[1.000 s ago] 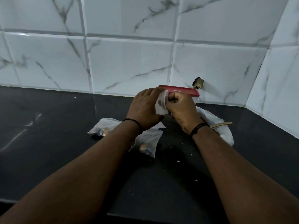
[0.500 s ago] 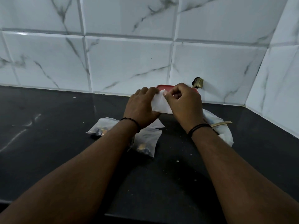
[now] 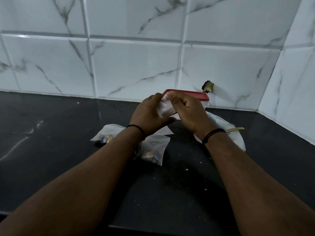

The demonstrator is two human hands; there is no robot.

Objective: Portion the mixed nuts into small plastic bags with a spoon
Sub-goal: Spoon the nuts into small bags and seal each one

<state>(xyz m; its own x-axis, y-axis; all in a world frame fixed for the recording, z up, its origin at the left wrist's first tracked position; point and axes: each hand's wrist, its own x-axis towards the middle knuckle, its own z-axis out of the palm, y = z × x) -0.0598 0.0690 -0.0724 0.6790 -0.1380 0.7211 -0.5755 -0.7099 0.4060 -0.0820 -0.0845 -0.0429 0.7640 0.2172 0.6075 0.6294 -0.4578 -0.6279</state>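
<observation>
- Two hands meet above the far middle of the dark worktop: left hand and right hand each pinch a small plastic bag between them.
- Two filled bags lie near, under the left wrist.
- Right: a wooden spoon on white plastic; a red-lidded container behind.

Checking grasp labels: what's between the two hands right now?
In the head view, a small clear plastic bag sits between the left hand and right hand; both pinch it, in front of the red-lidded container.
</observation>
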